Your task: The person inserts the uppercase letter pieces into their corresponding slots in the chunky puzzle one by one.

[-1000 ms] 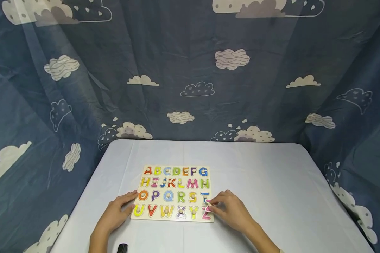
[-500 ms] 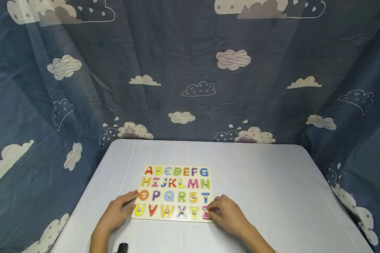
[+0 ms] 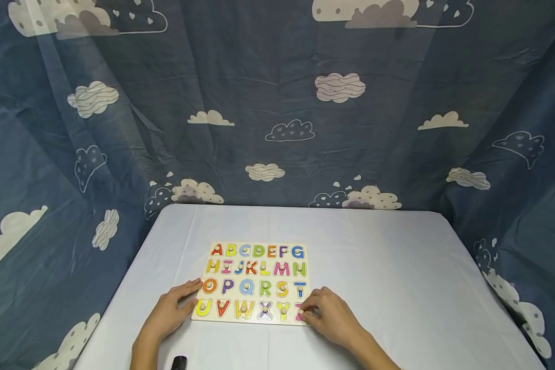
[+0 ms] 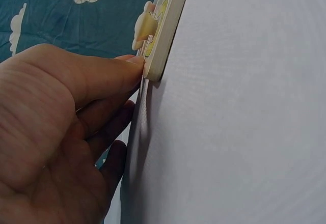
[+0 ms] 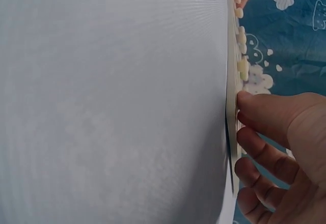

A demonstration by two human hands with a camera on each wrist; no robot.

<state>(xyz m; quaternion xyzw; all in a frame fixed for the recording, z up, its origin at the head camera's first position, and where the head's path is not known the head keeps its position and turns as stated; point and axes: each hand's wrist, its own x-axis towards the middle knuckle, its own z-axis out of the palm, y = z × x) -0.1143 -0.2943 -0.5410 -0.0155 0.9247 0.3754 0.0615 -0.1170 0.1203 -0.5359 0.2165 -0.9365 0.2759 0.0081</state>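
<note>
A wooden alphabet puzzle board (image 3: 256, 290) lies on the white table, its coloured letters A to Z each carrying a small knob. At its lower right corner, my right hand (image 3: 330, 316) pinches the pink letter Z piece (image 3: 298, 317) with thumb and index finger. The piece sits at its own place on the board and is partly covered by the fingers. My left hand (image 3: 166, 312) rests against the board's left edge, fingers near the O and thumb by the U. In the left wrist view the thumb (image 4: 114, 74) touches the board's corner (image 4: 158, 63).
White cloth (image 3: 374, 267) covers the table around the board. A small black object (image 3: 179, 363) stands at the front edge, near the left forearm. Dark blue curtains (image 3: 240, 67) with cloud prints surround the table at the back and sides.
My right hand has lowered the pink Z piece from above its spot down onto the board, then shifted very slightly. The left hand has stayed at the left edge.
</note>
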